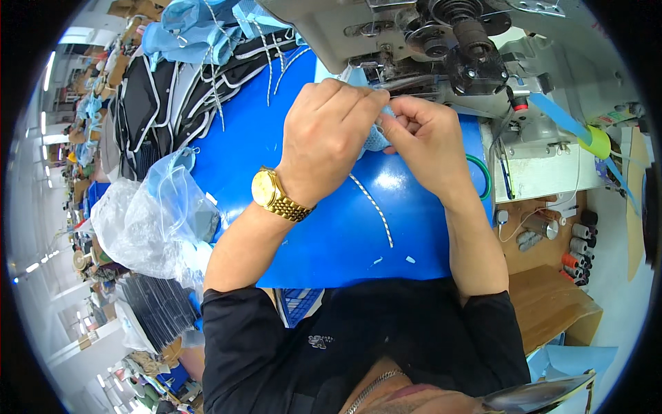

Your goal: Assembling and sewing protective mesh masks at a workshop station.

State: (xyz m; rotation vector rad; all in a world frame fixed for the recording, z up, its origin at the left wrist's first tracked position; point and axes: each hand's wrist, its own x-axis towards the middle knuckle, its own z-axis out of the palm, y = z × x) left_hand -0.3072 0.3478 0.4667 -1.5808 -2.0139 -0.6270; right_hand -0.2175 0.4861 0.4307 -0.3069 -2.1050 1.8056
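Observation:
My left hand (331, 134), with a gold watch (274, 195) on its wrist, pinches a small light blue mesh fabric piece (374, 140) just below the head of a grey industrial sewing machine (441, 41). My right hand (424, 141) grips the same piece from the right, fingertips meeting the left hand's. A white-and-dark striped cord (372, 207) trails from the piece down across the blue table top (331, 234). The needle area is hidden behind my fingers.
A heap of black garments with white trim (165, 103) and light blue pieces (193, 34) lies at the far left. Clear plastic bags (148, 221) sit at the table's left edge. Thread spools (579, 252) stand on a brown shelf (552, 303) at right, beside a green ring (483, 176).

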